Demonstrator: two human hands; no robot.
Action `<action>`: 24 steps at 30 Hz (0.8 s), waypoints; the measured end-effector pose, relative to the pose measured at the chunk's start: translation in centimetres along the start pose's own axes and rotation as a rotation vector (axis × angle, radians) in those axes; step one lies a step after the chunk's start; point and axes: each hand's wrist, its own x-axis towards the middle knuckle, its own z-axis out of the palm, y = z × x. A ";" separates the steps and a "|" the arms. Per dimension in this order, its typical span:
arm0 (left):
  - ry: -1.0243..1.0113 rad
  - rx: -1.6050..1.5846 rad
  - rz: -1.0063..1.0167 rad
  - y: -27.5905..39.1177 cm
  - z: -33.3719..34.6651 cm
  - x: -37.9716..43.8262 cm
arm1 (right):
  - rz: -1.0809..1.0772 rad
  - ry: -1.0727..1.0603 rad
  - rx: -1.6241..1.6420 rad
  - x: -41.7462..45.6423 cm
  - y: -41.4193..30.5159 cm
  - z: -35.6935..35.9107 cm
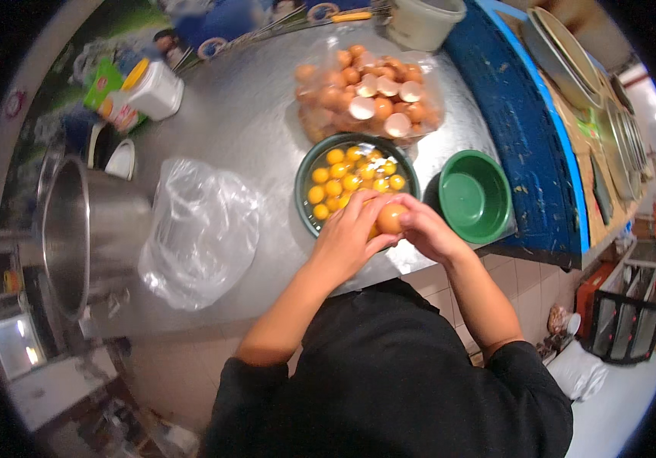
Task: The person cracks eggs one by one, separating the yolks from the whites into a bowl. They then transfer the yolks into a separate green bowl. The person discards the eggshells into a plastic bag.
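Over the near edge of a dark green bowl point(299, 189), my left hand point(348, 235) and my right hand point(425, 226) meet around a brown egg point(391, 218). Fingers of both hands touch its shell; whether it is cracked I cannot tell. The bowl holds several whole egg yolks point(351, 182) in clear egg white. Just behind it, a clear plastic bag point(432, 106) is full of brown eggs, with several opened eggshells point(362, 107) lying on top. To the right of the bowl stands a green plastic tub point(474, 194) with nothing seen inside.
A crumpled clear plastic bag point(202, 235) lies left on the metal table point(230, 103), beside a large steel pot point(113, 223). A white jar with a yellow lid point(156, 91) stands back left, a whitish bucket point(424, 26) at the back. A blue wooden board point(520, 126) borders the right side.
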 end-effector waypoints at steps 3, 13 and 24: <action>0.041 -0.026 0.017 -0.6 -0.2 -0.3 | -0.060 -0.006 0.026 -0.3 -0.6 1.6; 0.085 -0.154 -0.079 -1.4 1.0 0.2 | -0.154 0.279 -0.065 -2.5 -0.6 -2.0; -0.052 -0.163 -0.146 -0.2 0.8 1.3 | -0.470 1.401 -1.414 -16.6 -13.5 -21.7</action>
